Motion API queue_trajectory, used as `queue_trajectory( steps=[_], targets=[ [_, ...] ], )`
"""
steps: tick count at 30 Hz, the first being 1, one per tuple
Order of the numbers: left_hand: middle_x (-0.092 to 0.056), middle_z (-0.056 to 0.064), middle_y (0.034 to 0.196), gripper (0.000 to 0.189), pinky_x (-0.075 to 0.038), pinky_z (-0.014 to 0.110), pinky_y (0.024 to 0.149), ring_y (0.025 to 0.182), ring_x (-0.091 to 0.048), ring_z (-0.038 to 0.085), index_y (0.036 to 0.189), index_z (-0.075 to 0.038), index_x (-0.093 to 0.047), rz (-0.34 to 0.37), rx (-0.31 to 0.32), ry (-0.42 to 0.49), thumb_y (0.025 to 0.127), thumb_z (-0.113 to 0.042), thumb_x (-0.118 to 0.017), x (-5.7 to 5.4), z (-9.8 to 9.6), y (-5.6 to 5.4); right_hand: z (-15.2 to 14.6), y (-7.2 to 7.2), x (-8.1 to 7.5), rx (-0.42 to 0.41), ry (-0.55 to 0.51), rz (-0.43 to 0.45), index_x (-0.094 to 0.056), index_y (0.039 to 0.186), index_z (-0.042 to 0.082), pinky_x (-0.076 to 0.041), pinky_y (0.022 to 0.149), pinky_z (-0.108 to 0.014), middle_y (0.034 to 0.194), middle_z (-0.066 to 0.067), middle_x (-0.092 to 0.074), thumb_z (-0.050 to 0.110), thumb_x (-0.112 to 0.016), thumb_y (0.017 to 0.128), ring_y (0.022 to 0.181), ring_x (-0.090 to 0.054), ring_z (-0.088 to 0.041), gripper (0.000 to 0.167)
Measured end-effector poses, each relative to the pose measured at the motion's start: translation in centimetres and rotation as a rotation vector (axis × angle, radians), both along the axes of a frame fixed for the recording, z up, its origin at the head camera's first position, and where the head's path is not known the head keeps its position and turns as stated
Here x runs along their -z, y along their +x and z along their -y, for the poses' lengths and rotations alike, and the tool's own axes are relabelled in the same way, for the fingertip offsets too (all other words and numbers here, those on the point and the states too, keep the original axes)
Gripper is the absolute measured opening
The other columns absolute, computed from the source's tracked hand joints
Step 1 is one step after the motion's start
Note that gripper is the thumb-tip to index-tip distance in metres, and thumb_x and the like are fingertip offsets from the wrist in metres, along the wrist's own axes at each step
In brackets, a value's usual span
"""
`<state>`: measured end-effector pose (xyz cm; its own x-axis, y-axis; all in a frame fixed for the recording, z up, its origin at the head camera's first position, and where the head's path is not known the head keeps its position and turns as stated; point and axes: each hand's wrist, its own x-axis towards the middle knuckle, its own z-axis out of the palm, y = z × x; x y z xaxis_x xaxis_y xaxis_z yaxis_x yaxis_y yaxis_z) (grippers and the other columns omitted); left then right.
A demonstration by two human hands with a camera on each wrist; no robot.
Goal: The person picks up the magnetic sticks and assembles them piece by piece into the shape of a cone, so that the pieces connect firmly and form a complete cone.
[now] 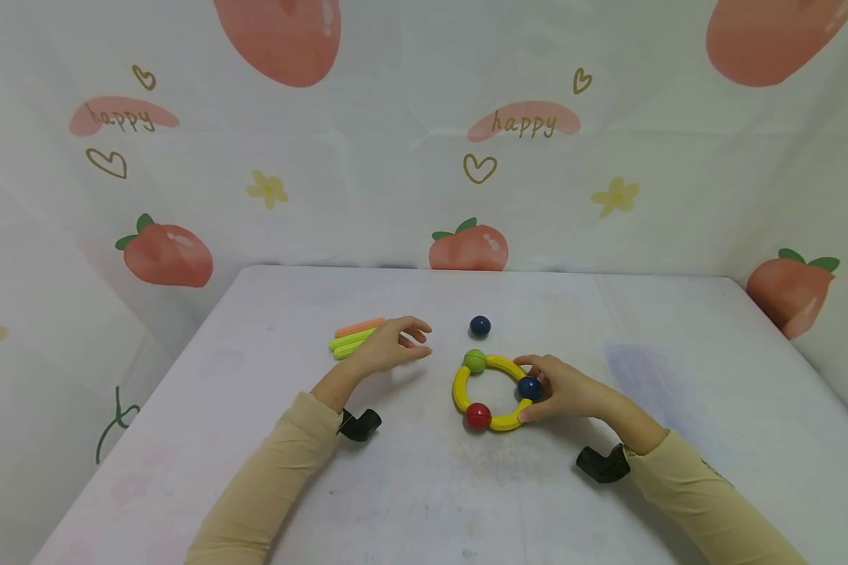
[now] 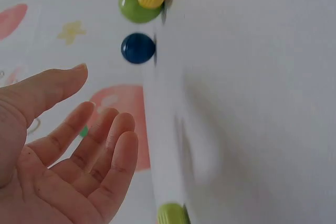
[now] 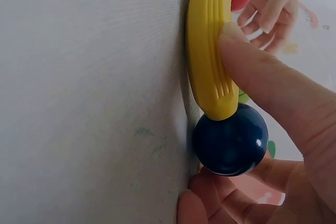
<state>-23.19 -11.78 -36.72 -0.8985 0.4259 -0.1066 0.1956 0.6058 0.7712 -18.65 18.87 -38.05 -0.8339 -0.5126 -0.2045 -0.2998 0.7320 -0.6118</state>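
Three yellow curved sticks (image 1: 461,389) and three balls, green (image 1: 475,361), red (image 1: 477,417) and dark blue (image 1: 529,388), form a ring flat on the table. My right hand (image 1: 564,388) holds the ring's right side around the blue ball. Its thumb presses on the front-right yellow stick (image 3: 210,51), while the fingers curl behind the blue ball (image 3: 231,139). My left hand (image 1: 393,345) hovers left of the ring, palm facing it, fingers loosely bent and holding nothing. Beyond the ring lies a loose dark blue ball (image 1: 480,326).
Behind the left wrist lie an orange stick (image 1: 360,327) and two yellow-green sticks (image 1: 346,341), partly hidden by that hand. A white cloth with peach prints (image 1: 469,248) hangs past the table's (image 1: 410,502) far edge. Each wrist wears a black camera mount (image 1: 363,425).
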Motion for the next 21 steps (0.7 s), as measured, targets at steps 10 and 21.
queue_trajectory(
  steps=[10, 21],
  targets=[
    [-0.063, 0.016, 0.112, 0.039, -0.05, 0.033, 0.082, 0.101, -0.062, 0.028, 0.121, -0.004, -0.057, -0.07, -0.122, 0.027, 0.085, -0.017, -0.066, 0.0, 3.5, 0.0, 0.0, 0.0, 0.1, 0.02, -0.007, 0.018, -0.038, 0.136, 0.002, -0.045, 0.078, -0.031, 0.112, -0.017, -0.052, 0.037, -0.079, 0.072, 0.091, -0.048, -0.021, 0.084],
    [-0.062, 0.017, 0.116, 0.037, -0.048, 0.041, 0.092, 0.105, -0.059, 0.031, 0.12, -0.002, -0.057, -0.116, -0.183, -0.016, 0.087, -0.016, -0.065, 0.4, 5.4, 0.1, -0.1, 0.1, 0.3, 0.02, -0.026, 0.013, -0.038, 0.136, 0.001, -0.043, 0.076, -0.029, 0.112, -0.018, -0.051, 0.037, -0.079, 0.072, 0.09, -0.047, -0.02, 0.084]
  ],
)
